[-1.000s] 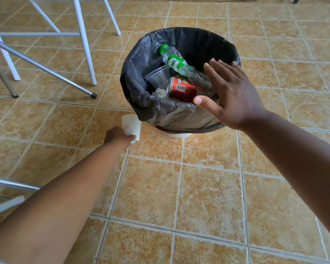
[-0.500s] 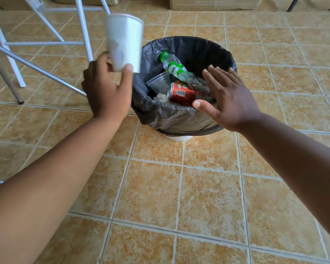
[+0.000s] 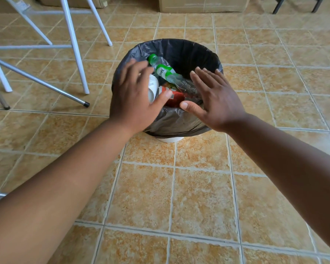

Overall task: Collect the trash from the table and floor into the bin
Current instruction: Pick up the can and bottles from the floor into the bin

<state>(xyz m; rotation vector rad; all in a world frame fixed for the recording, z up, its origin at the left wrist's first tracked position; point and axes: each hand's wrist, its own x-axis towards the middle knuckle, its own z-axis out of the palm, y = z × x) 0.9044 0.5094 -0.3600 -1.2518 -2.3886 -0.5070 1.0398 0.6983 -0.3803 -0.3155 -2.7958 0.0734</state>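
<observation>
A round bin [image 3: 179, 50] lined with a black bag stands on the tiled floor ahead of me. Inside lie a clear plastic bottle [image 3: 166, 72] with a green cap and label, a red can [image 3: 176, 99] and a white paper cup [image 3: 153, 88]. My left hand [image 3: 135, 98] hovers over the bin's left rim with fingers spread; the white cup sits just under its fingers, and no grip on it shows. My right hand [image 3: 215, 100] is held flat and open over the bin's near right rim, holding nothing.
White table legs [image 3: 74, 46] and a grey metal leg [image 3: 38, 80] with a black foot stand on the left. A cardboard box [image 3: 202, 4] sits at the far wall, dark chair legs [image 3: 276, 4] at the far right. Tiled floor surrounds the bin.
My left hand picked the white cup off the floor beside the bin, lifted it, carried it over the bin and let it go inside. My right hand stayed open at the rim.
</observation>
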